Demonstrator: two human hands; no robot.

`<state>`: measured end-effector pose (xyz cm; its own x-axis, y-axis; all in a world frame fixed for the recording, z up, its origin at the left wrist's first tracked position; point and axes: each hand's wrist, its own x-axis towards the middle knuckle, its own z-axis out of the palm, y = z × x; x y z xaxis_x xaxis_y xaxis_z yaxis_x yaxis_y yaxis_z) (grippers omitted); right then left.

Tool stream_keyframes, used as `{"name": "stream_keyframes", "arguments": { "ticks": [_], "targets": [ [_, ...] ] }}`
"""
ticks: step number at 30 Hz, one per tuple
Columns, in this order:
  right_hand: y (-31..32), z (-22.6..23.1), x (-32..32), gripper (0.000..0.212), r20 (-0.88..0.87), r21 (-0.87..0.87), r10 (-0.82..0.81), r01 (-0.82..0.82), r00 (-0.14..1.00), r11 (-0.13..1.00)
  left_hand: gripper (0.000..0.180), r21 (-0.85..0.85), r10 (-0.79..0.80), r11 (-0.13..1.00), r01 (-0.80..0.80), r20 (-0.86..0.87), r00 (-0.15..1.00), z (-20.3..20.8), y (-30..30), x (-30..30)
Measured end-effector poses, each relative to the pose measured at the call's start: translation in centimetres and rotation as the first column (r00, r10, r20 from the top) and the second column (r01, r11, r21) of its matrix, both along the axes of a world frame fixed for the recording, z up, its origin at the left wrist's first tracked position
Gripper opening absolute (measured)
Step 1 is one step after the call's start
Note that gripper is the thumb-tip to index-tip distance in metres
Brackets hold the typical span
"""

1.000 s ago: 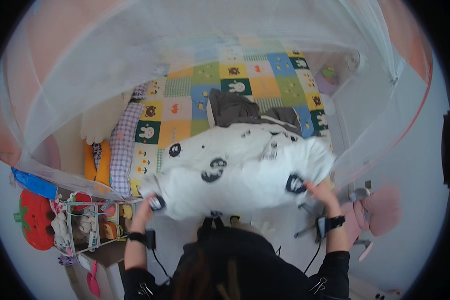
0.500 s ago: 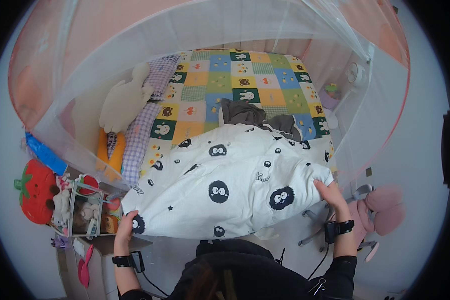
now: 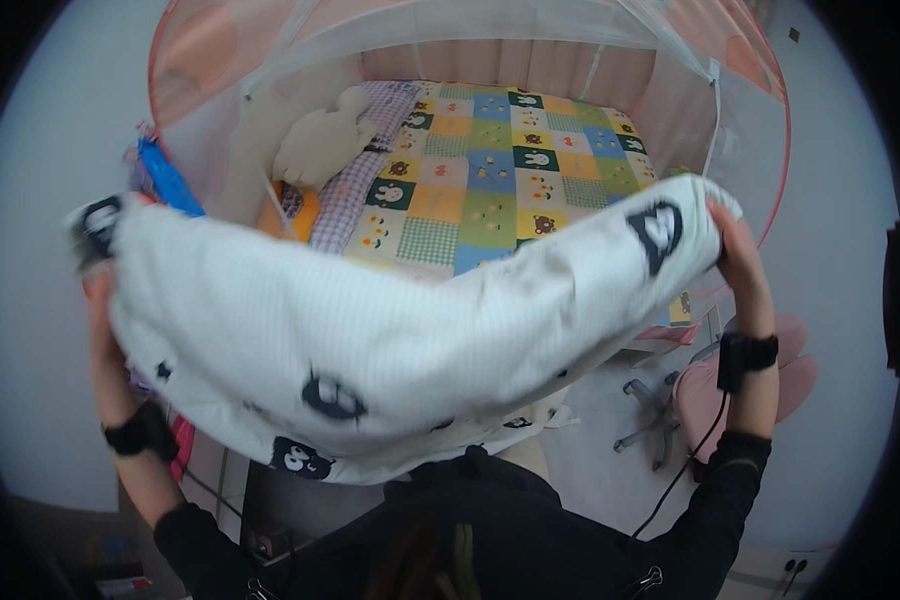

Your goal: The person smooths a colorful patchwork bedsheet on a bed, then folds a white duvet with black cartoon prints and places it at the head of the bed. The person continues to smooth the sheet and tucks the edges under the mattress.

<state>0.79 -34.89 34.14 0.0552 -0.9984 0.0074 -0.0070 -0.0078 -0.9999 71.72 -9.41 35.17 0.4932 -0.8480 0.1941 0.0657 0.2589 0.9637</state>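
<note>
The location is a bedroom in a home. Primary indicator: a bed (image 3: 465, 215) fitted with a patchwork sheet (image 3: 515, 190) (printed with rabbits and bears) and standing under a pink-and-white netting canopy (image 3: 205, 60). Secondary indicators: purple checked pillows (image 3: 345, 205) and a cream plush toy (image 3: 320, 148) along the left side, and a pink swivel chair (image 3: 695, 395) on the pale floor (image 3: 590, 445).

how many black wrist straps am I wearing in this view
2: one black strap is on the left wrist, below the left hand; another is on the right, below the right hand.
</note>
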Motion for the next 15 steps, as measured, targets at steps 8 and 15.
{"name": "stream_keyframes", "arguments": {
  "ticks": [8,15],
  "targets": [
    [-3.4,2.8,-3.7,0.035,-0.339,0.049,0.072,-0.059,0.938,0.997,0.038,0.148,0.101,0.985,-0.088,-0.085,0.991,-1.8,-2.8,-0.4],
    [-2.0,3.4,-5.2,0.054,0.225,-0.145,0.086,-0.054,0.971,0.988,0.051,0.097,-0.229,0.966,0.239,-0.102,0.968,-2.9,-9.2,-5.1]
  ]
}}
